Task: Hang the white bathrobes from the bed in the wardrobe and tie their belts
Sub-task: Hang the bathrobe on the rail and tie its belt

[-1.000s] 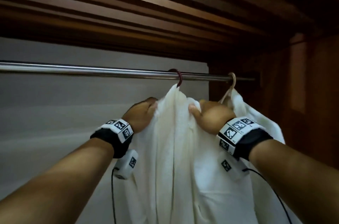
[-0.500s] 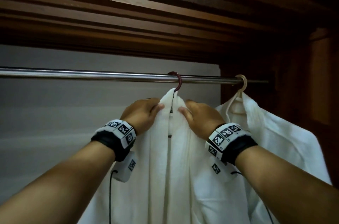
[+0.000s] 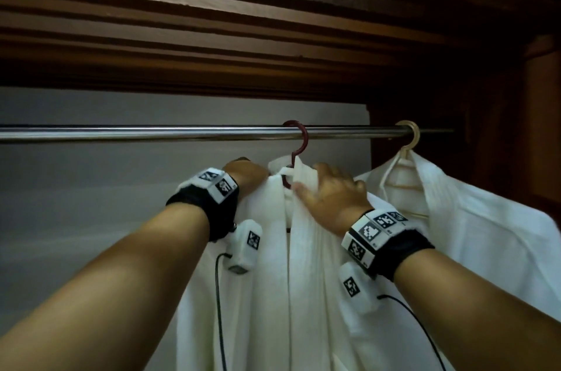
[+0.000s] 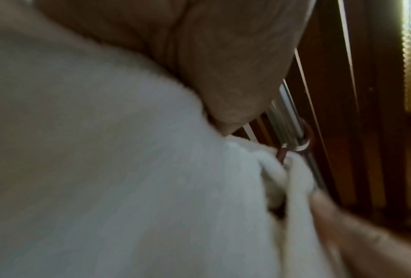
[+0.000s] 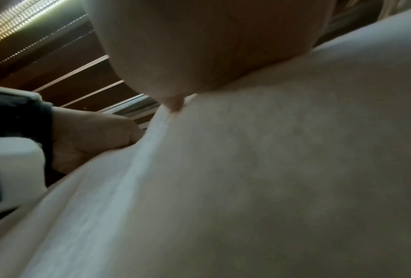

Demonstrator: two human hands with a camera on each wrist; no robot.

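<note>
A white bathrobe [image 3: 288, 279] hangs from a dark red hanger [image 3: 299, 142] hooked over the steel rail [image 3: 151, 133]. My left hand [image 3: 247, 176] grips the robe's left collar edge just below the hook. On the right collar edge lies my right hand [image 3: 329, 191], its thumb pinching the fabric. A second white bathrobe [image 3: 473, 218] hangs on a cream hanger [image 3: 409, 136] further right. In the left wrist view the red hook [image 4: 304, 139] sits on the rail above bunched collar cloth [image 4: 283, 175]. White cloth [image 5: 271, 169] fills the right wrist view. No belt is visible.
Dark wooden slats [image 3: 243, 21] form the wardrobe ceiling close above the rail. The wooden side wall [image 3: 531, 127] stands right behind the second robe. A pale back panel [image 3: 106, 203] lies to the left, where the rail is bare.
Both hands have shifted up and closer to the hanger's neck, drawing the collar edges together. The view swung left, so the second robe shows more fully.
</note>
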